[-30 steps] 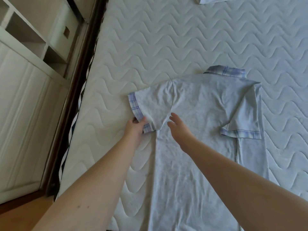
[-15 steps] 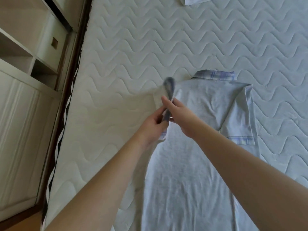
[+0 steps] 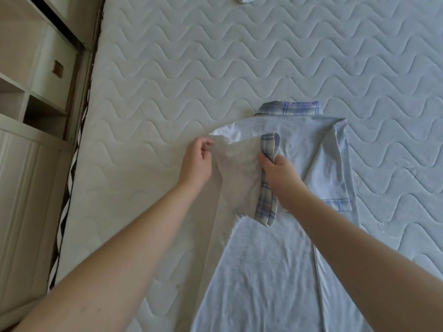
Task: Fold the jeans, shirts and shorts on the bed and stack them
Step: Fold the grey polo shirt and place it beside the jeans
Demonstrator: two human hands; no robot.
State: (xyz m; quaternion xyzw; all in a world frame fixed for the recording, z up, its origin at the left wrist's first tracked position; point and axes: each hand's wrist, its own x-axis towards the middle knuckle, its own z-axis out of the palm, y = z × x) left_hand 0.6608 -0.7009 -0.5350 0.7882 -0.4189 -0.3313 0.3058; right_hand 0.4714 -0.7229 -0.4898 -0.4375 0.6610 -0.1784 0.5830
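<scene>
On bed, shirt lengthwise — collar far

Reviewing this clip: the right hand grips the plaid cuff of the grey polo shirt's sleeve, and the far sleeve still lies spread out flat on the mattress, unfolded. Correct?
Not quite. In the head view the far sleeve is already folded in over the grey polo shirt. The right hand does grip the plaid cuff.

Soft, even daylight, faint shadows (wide-angle bending at edges), mostly sharp.
</scene>
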